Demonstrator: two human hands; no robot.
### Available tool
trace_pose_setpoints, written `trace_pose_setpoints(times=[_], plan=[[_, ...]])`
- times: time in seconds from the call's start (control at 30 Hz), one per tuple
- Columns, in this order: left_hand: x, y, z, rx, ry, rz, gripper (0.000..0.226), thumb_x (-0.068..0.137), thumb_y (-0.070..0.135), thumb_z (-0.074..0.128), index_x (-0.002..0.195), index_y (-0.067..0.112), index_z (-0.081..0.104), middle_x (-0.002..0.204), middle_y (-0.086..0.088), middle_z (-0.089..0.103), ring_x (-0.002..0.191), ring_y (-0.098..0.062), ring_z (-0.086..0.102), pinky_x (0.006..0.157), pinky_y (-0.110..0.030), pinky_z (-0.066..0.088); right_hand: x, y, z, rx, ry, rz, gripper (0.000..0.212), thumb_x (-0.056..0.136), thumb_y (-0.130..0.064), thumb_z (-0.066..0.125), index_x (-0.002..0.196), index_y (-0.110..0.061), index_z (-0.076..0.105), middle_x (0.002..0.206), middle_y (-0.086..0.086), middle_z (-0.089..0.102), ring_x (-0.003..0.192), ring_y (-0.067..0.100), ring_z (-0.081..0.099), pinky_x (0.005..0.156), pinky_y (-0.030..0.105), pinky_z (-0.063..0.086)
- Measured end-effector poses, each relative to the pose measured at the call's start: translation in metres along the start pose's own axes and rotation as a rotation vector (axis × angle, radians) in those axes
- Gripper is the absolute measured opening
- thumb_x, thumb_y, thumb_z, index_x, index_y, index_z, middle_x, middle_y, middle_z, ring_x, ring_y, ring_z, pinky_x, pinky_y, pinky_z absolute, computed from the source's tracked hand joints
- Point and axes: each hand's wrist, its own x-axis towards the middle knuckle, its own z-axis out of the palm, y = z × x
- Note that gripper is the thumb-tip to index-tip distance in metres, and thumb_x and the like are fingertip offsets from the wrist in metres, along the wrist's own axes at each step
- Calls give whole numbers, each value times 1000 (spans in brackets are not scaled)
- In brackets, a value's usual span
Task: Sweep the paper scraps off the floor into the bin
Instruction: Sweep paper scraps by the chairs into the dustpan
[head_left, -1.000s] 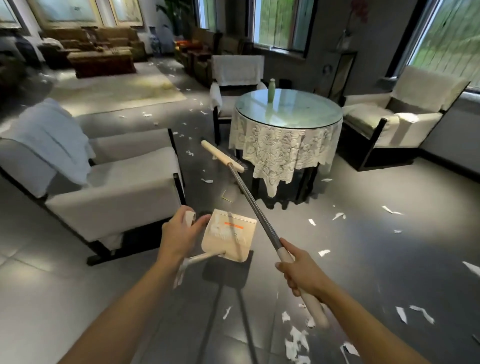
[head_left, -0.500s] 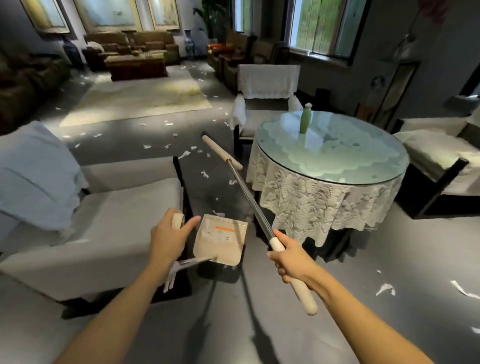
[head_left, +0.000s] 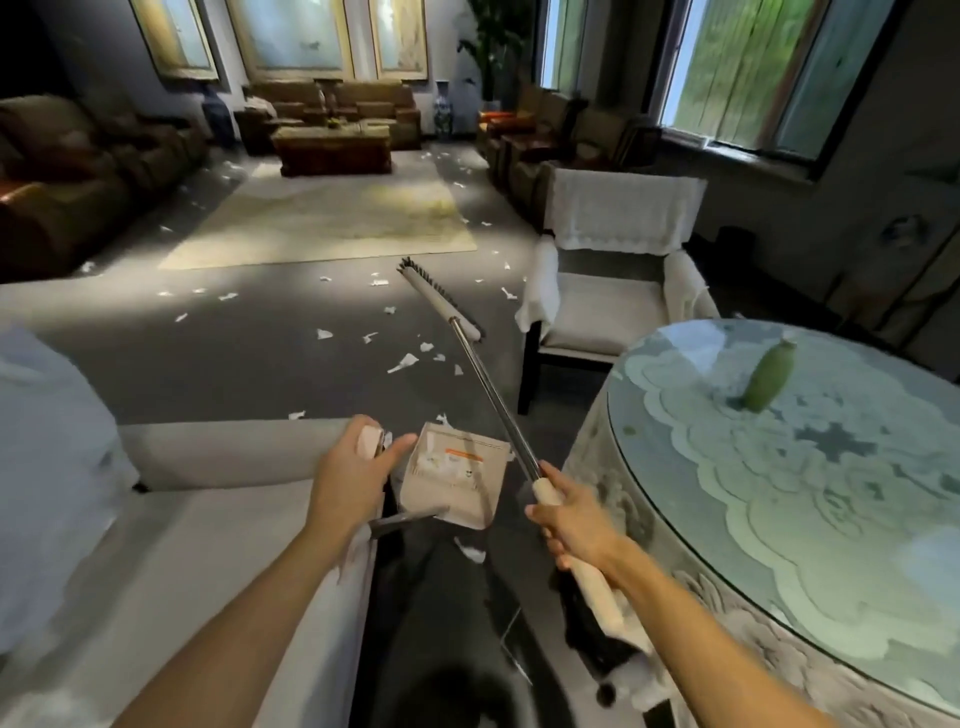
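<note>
My left hand (head_left: 348, 480) grips the white handle of a beige dustpan (head_left: 454, 480), which hangs in front of me with white scraps inside. My right hand (head_left: 576, 519) grips the cream grip of a long broom; its metal shaft (head_left: 493, 400) runs up and away to the brush head (head_left: 441, 301), raised above the dark floor. White paper scraps (head_left: 405, 361) lie scattered over the grey floor ahead, and one scrap (head_left: 470, 552) lies just below the dustpan. No bin is in view.
A white armchair (head_left: 208, 519) stands close on my left. A round glass-topped table (head_left: 810, 499) with a lace cloth and a green bottle (head_left: 769, 376) is on my right. Another white chair (head_left: 613, 291) stands beyond the broom head. A pale rug (head_left: 332, 223) and brown sofas lie further back.
The view has moved forward between the armchair and the table and turned left. Both hands keep their grips; the broom head now points toward the scraps near the rug.
</note>
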Motion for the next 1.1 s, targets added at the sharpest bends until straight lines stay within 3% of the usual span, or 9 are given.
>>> trace_pose_setpoints(times=[0.2, 0.43, 0.57, 0.73, 0.83, 0.93, 1.1], plan=[[185, 11, 44, 94, 14, 51, 31, 78, 41, 72, 74, 21, 48, 62, -3, 53, 63, -27, 51, 63, -41, 47, 159, -92, -21, -24, -41, -26, 72, 92, -2, 52, 150, -29, 20, 57, 3, 43, 40, 10, 39, 35, 22, 37], [405, -15, 107, 91, 66, 38, 33, 75, 44, 73, 68, 27, 45, 56, -2, 45, 51, -25, 40, 51, -41, 41, 385, -176, -49, -68, -76, -75, 69, 92, -5, 52, 150, -24, 20, 78, 5, 54, 53, 10, 46, 44, 21, 45], [544, -19, 155, 67, 87, 9, 31, 76, 43, 72, 66, 32, 45, 55, -1, 41, 51, -24, 37, 51, -39, 38, 534, -233, -71, -102, -98, -79, 69, 93, -5, 52, 151, -20, 17, 72, 3, 52, 50, 9, 45, 41, 19, 42], [696, -7, 192, 31, 113, -28, 30, 74, 43, 75, 69, 33, 48, 56, 0, 42, 53, -25, 38, 51, -43, 36, 681, -320, -96, -154, -121, -113, 55, 95, -5, 49, 145, -18, 31, 68, 3, 51, 50, 10, 44, 42, 20, 43], [785, -3, 209, 46, 128, -17, 25, 77, 38, 74, 72, 33, 50, 59, -1, 48, 53, -25, 40, 53, -38, 39, 758, -357, -100, -166, -119, -118, 58, 95, -8, 50, 147, -21, 27, 72, 1, 52, 53, 9, 47, 42, 16, 44], [881, -9, 233, 36, 120, 8, 26, 76, 42, 74, 74, 30, 51, 59, 0, 50, 54, -23, 42, 54, -43, 45, 836, -383, -101, -167, -113, -125, 51, 96, -10, 49, 143, -22, 32, 73, 3, 52, 54, 9, 48, 46, 18, 46], [1058, -29, 278, 61, 52, 77, 30, 77, 38, 74, 73, 26, 47, 58, -2, 48, 55, -24, 45, 53, -46, 47, 999, -427, -91, -140, -22, -82, 64, 95, -11, 53, 149, -29, 23, 73, 3, 51, 51, 10, 48, 41, 21, 43]])
